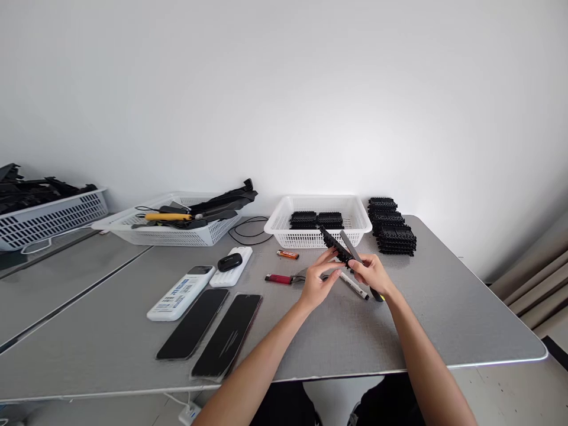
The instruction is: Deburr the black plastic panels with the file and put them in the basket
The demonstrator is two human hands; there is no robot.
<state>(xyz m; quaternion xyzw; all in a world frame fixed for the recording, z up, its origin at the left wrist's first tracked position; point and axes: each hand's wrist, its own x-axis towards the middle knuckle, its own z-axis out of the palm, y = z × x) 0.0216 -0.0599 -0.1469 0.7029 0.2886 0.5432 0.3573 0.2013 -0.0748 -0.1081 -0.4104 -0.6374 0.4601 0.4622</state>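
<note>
My left hand (318, 280) is closed on a black toothed plastic part (331, 241), holding it tilted above the table. In my right hand (373, 274) is a flat file (349, 244), its grey blade lying close against the part and its black-and-yellow handle pointing down toward me. Whether blade and part touch is hard to see. Under the hands lies a white marker pen (355, 287). Just behind them stands a white basket (319, 239) with similar black parts (317, 219) in it. More such parts (393, 228) are stacked to its right.
An orange lighter (288, 254) and a red-handled tool (278, 278) lie left of the hands. Two phones (228, 337), a white power bank (181, 294) and a black case (229, 261) sit further left. Another basket (164, 236) holds tools and black pieces.
</note>
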